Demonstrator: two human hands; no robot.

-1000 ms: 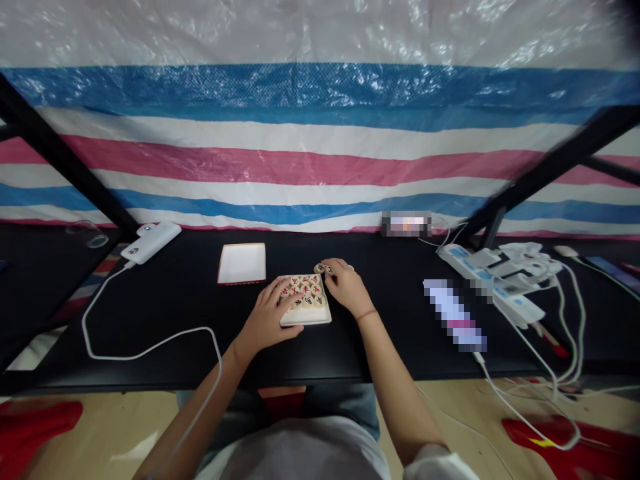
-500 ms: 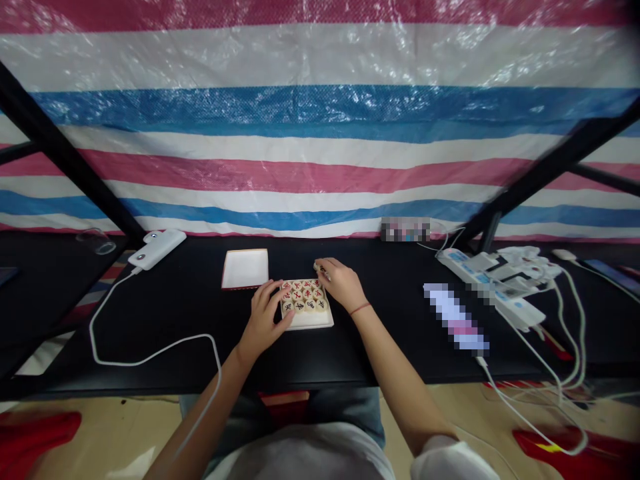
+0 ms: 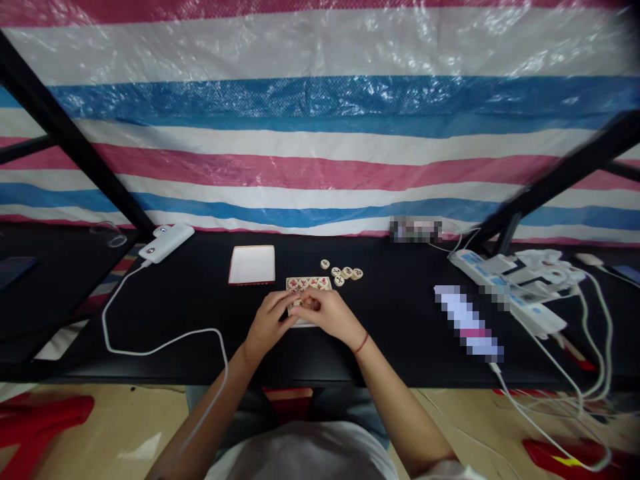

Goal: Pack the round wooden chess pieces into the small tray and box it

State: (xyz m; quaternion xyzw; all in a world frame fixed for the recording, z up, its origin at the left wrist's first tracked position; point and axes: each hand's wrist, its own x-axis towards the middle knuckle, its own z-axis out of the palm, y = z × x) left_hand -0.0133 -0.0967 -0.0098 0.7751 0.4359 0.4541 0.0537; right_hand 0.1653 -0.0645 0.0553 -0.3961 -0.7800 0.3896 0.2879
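- One tray of round pieces sits on the black worktop, straight in front of the person, between and under the two hands.
- Four red-marked pieces show in the tray's far row; the hands cover much of the rest, so a full count cannot be told.
- Five loose pieces with dark marks lie beyond the tray, to its right — four clustered, one just apart at their left.
- One left hand rests at the tray's left side, fingers reaching over its edge; whether they pinch a piece cannot be told.
- One right hand is over the tray's near right part, fingers curled and thumb pointing left; whether a piece is between them is hidden.
- One shallow lid, white inside and red-edged, lies near the tray, up and to its left.
- One white power bank, with a cable plugged in, lies farther left.
- One power strip lies well to the right; nearer than it is one pixelated slab — also on a cable.
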